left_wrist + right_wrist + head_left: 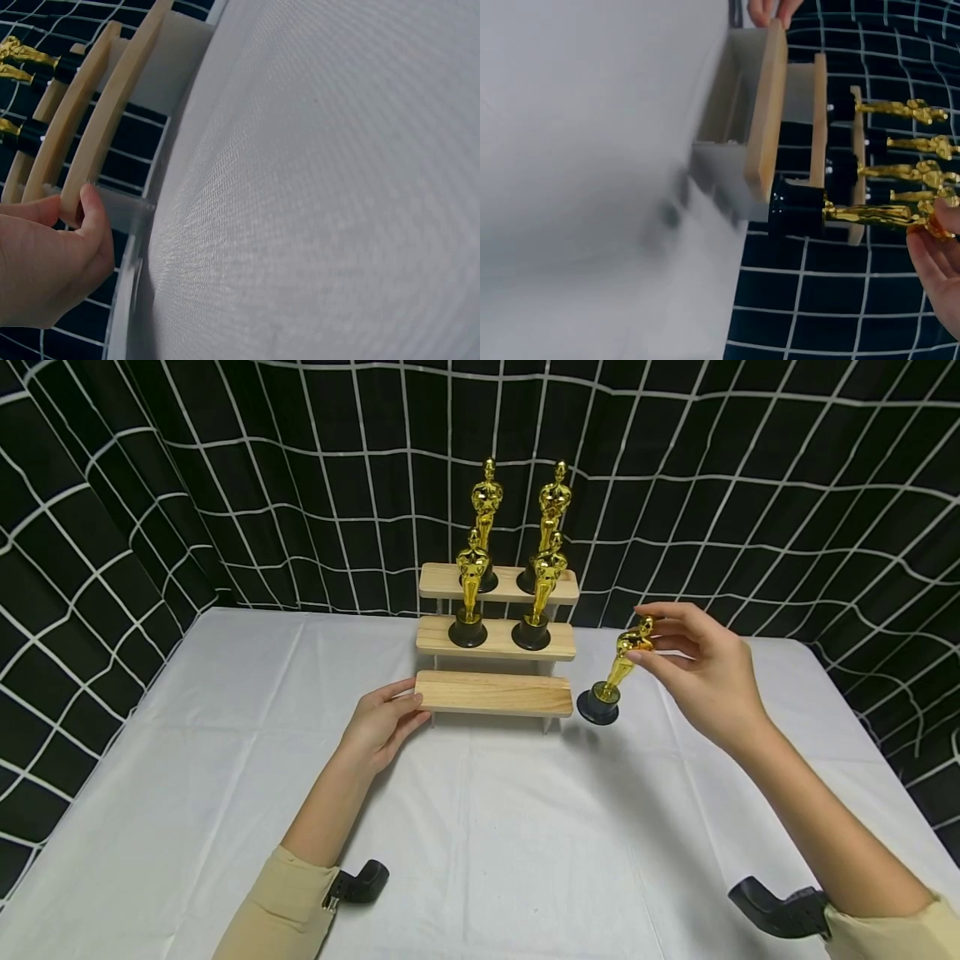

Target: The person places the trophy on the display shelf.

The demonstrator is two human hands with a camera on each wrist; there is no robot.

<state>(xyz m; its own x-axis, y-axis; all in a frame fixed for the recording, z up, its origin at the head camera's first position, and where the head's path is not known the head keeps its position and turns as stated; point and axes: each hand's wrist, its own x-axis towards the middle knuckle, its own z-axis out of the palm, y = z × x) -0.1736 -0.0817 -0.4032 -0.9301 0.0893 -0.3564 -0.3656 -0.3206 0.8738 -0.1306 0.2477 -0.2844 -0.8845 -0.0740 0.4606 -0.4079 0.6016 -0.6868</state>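
Note:
A three-tier wooden display stand (495,693) stands at the table's back, its lowest shelf bare. My left hand (386,718) grips that shelf's left end, with thumb and fingers around the edge in the left wrist view (56,259). My right hand (705,664) pinches a gold trophy statuette (621,664) by its upper body, right of the stand. The statuette tilts, its black round base (598,703) held off the table beside the lowest shelf. Two matching statuettes (470,577) stand on the middle shelf, and two more (555,506) on the top one.
A white cloth (480,843) covers the table. Behind and at both sides hangs a black curtain (315,493) with a white grid. A black wrist camera (360,883) sits at the left cuff, another (780,910) at the right.

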